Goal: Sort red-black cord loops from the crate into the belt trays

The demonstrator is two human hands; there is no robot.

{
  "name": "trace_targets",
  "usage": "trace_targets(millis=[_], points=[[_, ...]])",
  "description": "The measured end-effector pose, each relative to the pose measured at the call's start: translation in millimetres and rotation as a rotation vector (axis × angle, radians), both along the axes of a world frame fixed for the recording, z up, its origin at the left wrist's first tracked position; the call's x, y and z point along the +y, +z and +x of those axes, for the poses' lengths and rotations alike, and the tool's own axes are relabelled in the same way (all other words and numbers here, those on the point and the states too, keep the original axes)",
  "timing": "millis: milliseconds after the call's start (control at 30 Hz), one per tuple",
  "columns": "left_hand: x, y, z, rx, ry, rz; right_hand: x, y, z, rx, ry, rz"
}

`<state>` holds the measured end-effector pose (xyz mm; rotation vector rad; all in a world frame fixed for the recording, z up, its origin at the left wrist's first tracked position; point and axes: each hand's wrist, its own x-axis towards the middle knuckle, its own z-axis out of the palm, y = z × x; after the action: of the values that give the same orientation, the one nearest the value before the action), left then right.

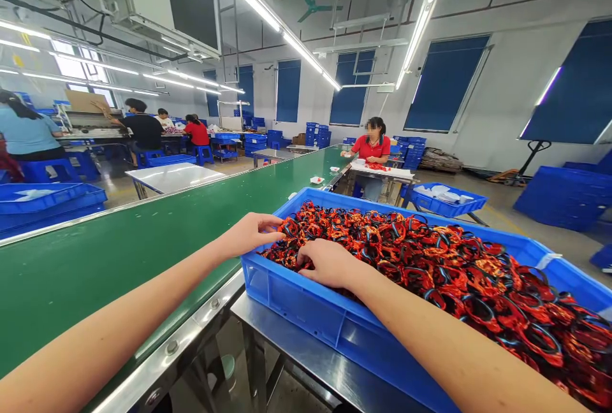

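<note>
A large blue plastic crate (306, 301) is filled with a heap of red, orange and black ring-shaped pieces (430, 253); their exact kind is not clear. At the crate's far left corner, my left hand (253, 233) reaches over the rim with fingers stretched out and thumb apart, its tips at the edge of the heap. My right hand (327, 262) is inside the crate, near its left end. Its fingers curl down into the pieces, so the tips and anything between them are hidden.
A green conveyor belt (191, 225) runs along the crate's left side, with small white trays (317, 180) farther up it. The crate stands on a metal table (306, 352). A person in red (371, 145) sits beside the belt ahead. Another blue crate (449, 202) stands beyond.
</note>
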<state>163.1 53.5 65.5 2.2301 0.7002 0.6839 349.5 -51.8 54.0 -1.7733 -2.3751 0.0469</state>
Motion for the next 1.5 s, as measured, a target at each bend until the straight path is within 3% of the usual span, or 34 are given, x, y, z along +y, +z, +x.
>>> trace_targets(millis=[233,500,633,733,967,1333,1500], points=[[2.5,-2.1,0.1,-0.126,-0.013,-0.257,-0.5,0.5,-1.7,0.063,-0.019,0.008],[-3.9,2.0,-1.5,-0.084,-0.110,-0.204,6.7,-1.8,-1.0,0.435,-0.213,0.209],[-7.6,3.9,-2.8,-0.003,-0.171,-0.191,6.2,-1.1,-2.2,0.531,-0.064,0.173],[-6.7,2.8,-3.9,0.025,-0.166,-0.163,4.4,0.6,-3.8,0.527,0.045,0.133],[-6.2,1.4,-4.3,-0.024,-0.139,-0.171,3.3,1.3,-3.8,0.443,0.041,0.149],[-4.5,5.3,-0.7,-0.126,-0.042,-0.340,0.4,4.8,-6.8,0.274,-0.105,0.148],[-6.5,12.2,-7.6,-0.174,-0.001,-0.543,-1.5,7.7,-9.0,0.178,-0.207,0.120]])
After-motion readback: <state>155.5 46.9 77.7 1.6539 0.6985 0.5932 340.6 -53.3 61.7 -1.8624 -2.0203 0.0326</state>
